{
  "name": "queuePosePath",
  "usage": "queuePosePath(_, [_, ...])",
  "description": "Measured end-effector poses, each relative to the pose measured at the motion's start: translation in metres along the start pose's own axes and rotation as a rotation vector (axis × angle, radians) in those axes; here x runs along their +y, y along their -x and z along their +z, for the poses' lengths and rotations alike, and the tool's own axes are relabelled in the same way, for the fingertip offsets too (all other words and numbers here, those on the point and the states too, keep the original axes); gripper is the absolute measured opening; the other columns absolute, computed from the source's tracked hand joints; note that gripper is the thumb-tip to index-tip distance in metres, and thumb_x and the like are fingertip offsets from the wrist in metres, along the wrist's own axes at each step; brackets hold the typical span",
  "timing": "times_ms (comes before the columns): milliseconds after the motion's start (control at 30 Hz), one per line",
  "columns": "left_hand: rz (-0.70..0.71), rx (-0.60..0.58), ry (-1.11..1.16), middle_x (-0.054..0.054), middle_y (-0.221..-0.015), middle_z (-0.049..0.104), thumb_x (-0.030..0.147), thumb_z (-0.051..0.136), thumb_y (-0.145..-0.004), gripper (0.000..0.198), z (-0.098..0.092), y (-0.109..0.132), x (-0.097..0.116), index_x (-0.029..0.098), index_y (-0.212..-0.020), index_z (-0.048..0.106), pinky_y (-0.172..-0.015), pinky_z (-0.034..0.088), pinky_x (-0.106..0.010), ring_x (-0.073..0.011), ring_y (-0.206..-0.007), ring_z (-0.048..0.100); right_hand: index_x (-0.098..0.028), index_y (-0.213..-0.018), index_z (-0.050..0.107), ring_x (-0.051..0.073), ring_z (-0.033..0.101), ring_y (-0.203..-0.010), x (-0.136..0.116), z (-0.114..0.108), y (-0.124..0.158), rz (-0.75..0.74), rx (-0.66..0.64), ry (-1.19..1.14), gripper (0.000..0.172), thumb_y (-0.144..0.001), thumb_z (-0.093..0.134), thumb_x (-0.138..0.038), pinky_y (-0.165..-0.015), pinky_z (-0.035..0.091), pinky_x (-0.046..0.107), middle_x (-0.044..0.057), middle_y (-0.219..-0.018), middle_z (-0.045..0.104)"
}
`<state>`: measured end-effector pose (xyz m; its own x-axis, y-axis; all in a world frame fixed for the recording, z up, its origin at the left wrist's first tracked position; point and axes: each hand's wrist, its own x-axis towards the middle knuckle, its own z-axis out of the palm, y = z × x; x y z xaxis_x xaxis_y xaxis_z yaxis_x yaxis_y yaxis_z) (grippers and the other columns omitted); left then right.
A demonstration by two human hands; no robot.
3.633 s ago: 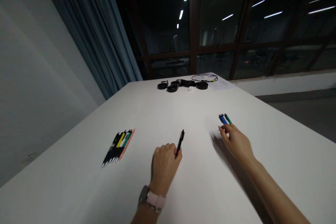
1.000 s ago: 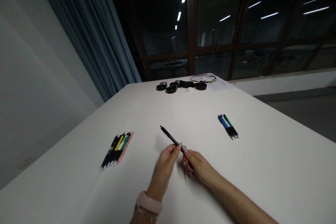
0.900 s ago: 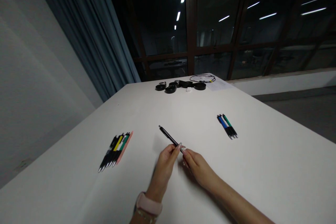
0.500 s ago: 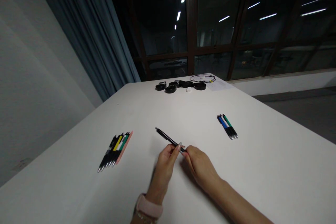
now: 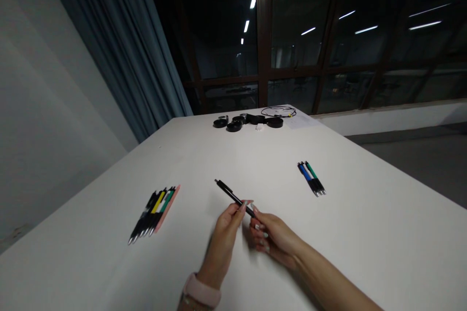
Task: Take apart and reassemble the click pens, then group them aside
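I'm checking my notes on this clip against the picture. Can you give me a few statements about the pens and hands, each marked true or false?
1. The left hand and the right hand meet at one black pen. True.
2. The black pen lies alone with no hand touching it. False: fingertips hold its near end, and its far end points away to the left.
3. A row of pens lies on the white table to the left of the hands. True.
4. The small group of pens on the right holds more pens than the row on the left. False: it holds fewer.
5. The left wrist is bare. False: it wears a watch with a pink strap.
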<state>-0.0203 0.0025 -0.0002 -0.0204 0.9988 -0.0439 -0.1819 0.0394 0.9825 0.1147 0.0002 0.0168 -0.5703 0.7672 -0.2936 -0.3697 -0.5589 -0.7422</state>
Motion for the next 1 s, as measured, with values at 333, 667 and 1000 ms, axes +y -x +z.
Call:
queuePosePath(333, [-0.009,0.094,-0.026,-0.004,-0.076,0.069,0.062,0.075,-0.064,0.049,0.005,0.0,0.006,0.016,-0.079,0.073,-0.079,0.044,-0.029,-0.0198,-0.082,0.059,-0.023,-0.069,0.044,0.011,0.037,-0.05,0.021,-0.01,-0.012,-0.428,0.205,0.621,0.054,-0.089,0.036,-0.072,-0.049,0.03,0.025,-0.006,-0.055,0.04])
queuePosePath(667, [0.005,0.191,-0.043,-0.001,-0.071,0.066,0.062,0.073,-0.066,0.047,-0.001,0.001,-0.002,0.016,-0.078,0.069,-0.07,0.043,-0.027,-0.0167,-0.073,0.057,-0.023,-0.077,0.047,0.017,0.053,-0.067,0.016,-0.001,0.001,-0.559,0.381,1.04,0.029,-0.096,0.042,-0.045,-0.062,0.038,0.027,0.0,-0.071,0.056])
queuePosePath(1000, [0.02,0.17,-0.007,0.002,-0.062,0.059,0.062,0.074,-0.065,0.047,0.004,0.002,0.007,0.017,-0.074,0.066,-0.063,0.041,-0.025,-0.0138,-0.064,0.052,-0.023,-0.114,0.052,0.014,0.053,-0.068,0.017,-0.001,-0.007,-0.597,0.291,0.536,0.047,-0.083,0.062,-0.057,-0.064,0.044,0.027,-0.001,-0.082,0.055])
